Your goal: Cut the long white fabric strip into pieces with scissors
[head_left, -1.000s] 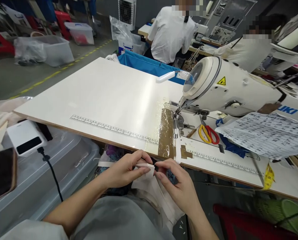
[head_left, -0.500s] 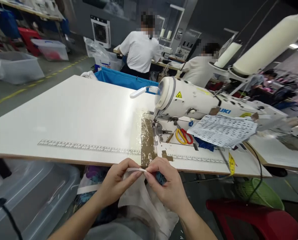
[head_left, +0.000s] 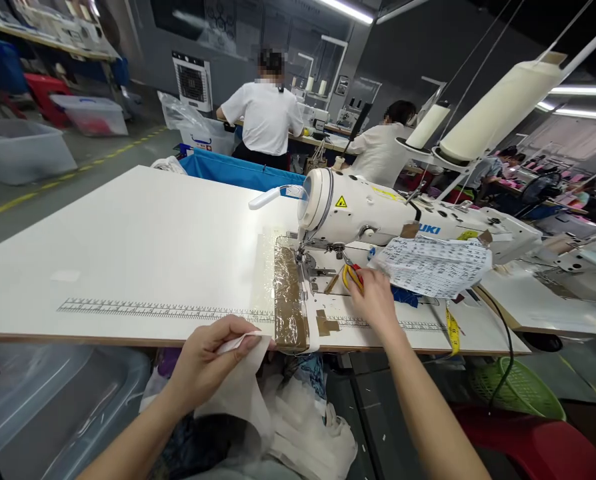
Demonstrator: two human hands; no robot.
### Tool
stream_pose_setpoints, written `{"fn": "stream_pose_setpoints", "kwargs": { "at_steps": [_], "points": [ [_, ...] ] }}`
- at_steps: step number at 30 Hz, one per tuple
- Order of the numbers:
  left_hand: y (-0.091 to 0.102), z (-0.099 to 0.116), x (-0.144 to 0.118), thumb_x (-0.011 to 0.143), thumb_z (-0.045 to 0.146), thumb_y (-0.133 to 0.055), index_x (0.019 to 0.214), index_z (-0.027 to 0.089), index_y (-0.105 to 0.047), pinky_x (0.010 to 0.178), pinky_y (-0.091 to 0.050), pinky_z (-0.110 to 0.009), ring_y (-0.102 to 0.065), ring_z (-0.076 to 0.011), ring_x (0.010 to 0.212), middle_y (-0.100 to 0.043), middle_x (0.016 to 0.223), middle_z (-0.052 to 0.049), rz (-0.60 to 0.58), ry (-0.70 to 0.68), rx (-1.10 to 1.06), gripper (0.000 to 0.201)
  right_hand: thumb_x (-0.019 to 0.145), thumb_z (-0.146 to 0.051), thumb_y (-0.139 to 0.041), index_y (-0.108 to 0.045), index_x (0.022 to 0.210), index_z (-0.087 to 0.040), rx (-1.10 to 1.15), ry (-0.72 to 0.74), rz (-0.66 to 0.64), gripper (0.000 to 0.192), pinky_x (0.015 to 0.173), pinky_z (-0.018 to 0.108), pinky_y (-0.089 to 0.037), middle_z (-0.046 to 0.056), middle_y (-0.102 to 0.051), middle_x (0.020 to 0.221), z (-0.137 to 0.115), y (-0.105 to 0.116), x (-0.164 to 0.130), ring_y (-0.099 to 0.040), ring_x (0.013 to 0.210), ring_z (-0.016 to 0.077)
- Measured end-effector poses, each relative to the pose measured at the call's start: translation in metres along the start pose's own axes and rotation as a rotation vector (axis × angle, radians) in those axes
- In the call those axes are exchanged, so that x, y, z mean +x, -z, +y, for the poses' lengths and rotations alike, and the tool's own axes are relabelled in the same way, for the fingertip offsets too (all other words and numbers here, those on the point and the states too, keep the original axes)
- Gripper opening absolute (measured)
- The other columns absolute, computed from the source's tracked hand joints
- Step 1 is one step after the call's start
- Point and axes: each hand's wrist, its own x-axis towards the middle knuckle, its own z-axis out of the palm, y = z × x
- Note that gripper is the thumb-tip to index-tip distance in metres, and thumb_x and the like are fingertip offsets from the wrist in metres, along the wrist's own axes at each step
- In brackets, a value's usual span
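Note:
My left hand (head_left: pixel 218 360) pinches the edge of a white piece of fabric (head_left: pixel 243 380) just in front of the table edge, and the cloth hangs down toward my lap. My right hand (head_left: pixel 375 300) reaches over the machine bed, its fingers closed on the handles of a pair of scissors (head_left: pixel 348 275) with yellow and red grips. The red grip is mostly hidden by the fingers. Left of the scissors stands the needle area of a white sewing machine (head_left: pixel 348 207). A white strip (head_left: pixel 312 327) runs from there down over the table edge.
Brown tape (head_left: pixel 289 293) and a printed ruler (head_left: pixel 168 310) mark the white table (head_left: pixel 178 240). A paper sheet (head_left: pixel 435 265) hangs on the machine; a yellow tape measure (head_left: pixel 452 330) dangles at right. Thread cones (head_left: pixel 503 107) stand behind. Two people sit beyond a blue fabric bin (head_left: pixel 243 172).
My right hand has let go of the white fabric and moved up and right to the scissors. My left hand keeps the fabric and has shifted slightly left. The view has tilted up a little.

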Motion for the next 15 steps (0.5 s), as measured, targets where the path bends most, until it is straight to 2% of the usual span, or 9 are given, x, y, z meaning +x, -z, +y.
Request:
{"fn": "stream_pose_setpoints", "kwargs": {
  "at_steps": [1,3,5,7,9,11,13,15],
  "points": [
    [0.004,0.003,0.002,0.088,0.034,-0.061,0.086,0.021,-0.066,0.066,-0.048,-0.024,-0.065,-0.0172,0.075,-0.070,0.079,-0.003,0.021,-0.022,0.027,0.014,0.090,-0.025,-0.048,-0.059,0.108,-0.006,-0.049,-0.040,-0.025,0.029,0.092,0.042,-0.040,0.024,-0.057,0.116,0.010,-0.004,0.015,-0.050,0.112,0.0343],
    [0.009,0.008,0.005,0.087,0.033,-0.062,0.085,0.020,-0.069,0.063,-0.046,-0.024,-0.063,-0.0160,0.071,-0.069,0.077,-0.004,0.037,-0.057,0.071,0.015,0.085,-0.024,-0.054,-0.062,0.096,-0.005,-0.075,-0.086,-0.102,0.024,0.079,0.040,-0.043,0.024,-0.062,0.099,0.023,-0.008,0.041,-0.058,0.097,0.0348],
    [0.010,0.011,0.006,0.086,0.032,-0.062,0.084,0.018,-0.071,0.062,-0.045,-0.024,-0.062,-0.0157,0.069,-0.069,0.076,-0.005,0.019,-0.051,0.070,0.017,0.079,-0.024,-0.059,-0.063,0.080,-0.011,-0.078,-0.117,-0.186,0.014,0.066,0.034,-0.043,0.016,-0.063,0.077,0.031,-0.009,0.057,-0.061,0.080,0.0305],
    [0.008,0.008,0.003,0.086,0.033,-0.062,0.084,0.017,-0.072,0.061,-0.045,-0.024,-0.061,-0.0161,0.069,-0.069,0.077,-0.006,-0.016,0.010,0.007,0.019,0.076,-0.026,-0.060,-0.059,0.070,-0.016,-0.061,-0.139,-0.243,0.012,0.058,0.031,-0.040,0.009,-0.059,0.062,0.036,-0.007,0.059,-0.060,0.067,0.0262],
    [0.004,-0.001,-0.004,0.084,0.035,-0.064,0.081,0.015,-0.072,0.060,-0.045,-0.024,-0.060,-0.0162,0.067,-0.069,0.076,-0.007,-0.021,0.117,-0.093,0.022,0.077,-0.030,-0.057,-0.056,0.070,-0.018,-0.034,-0.147,-0.277,0.014,0.054,0.029,-0.038,0.006,-0.057,0.059,0.041,-0.005,0.045,-0.058,0.061,0.0234],
    [0.000,-0.014,-0.013,0.081,0.038,-0.066,0.078,0.015,-0.072,0.057,-0.043,-0.023,-0.058,-0.0154,0.065,-0.068,0.074,-0.007,-0.005,0.237,-0.187,0.024,0.080,-0.034,-0.052,-0.055,0.081,-0.018,0.050,-0.118,-0.292,0.016,0.054,0.028,-0.041,0.006,-0.061,0.068,0.044,-0.003,0.014,-0.059,0.063,0.0214],
    [-0.004,-0.025,-0.023,0.078,0.038,-0.069,0.076,0.015,-0.072,0.055,-0.042,-0.022,-0.055,-0.0140,0.063,-0.067,0.071,-0.006,0.019,0.323,-0.251,0.024,0.081,-0.038,-0.050,-0.050,0.094,-0.019,0.262,-0.011,-0.312,0.023,0.058,0.028,-0.045,0.005,-0.061,0.078,0.040,0.000,-0.028,-0.059,0.069,0.0198],
    [-0.008,-0.032,-0.030,0.076,0.037,-0.072,0.074,0.014,-0.073,0.055,-0.040,-0.021,-0.053,-0.0130,0.062,-0.066,0.069,-0.005,0.030,0.365,-0.275,0.022,0.081,-0.047,-0.053,-0.048,0.096,-0.022,0.412,0.156,-0.411,0.030,0.061,0.028,-0.046,0.002,-0.057,0.078,0.027,0.007,-0.068,-0.056,0.069,0.0183]
  ]
}}
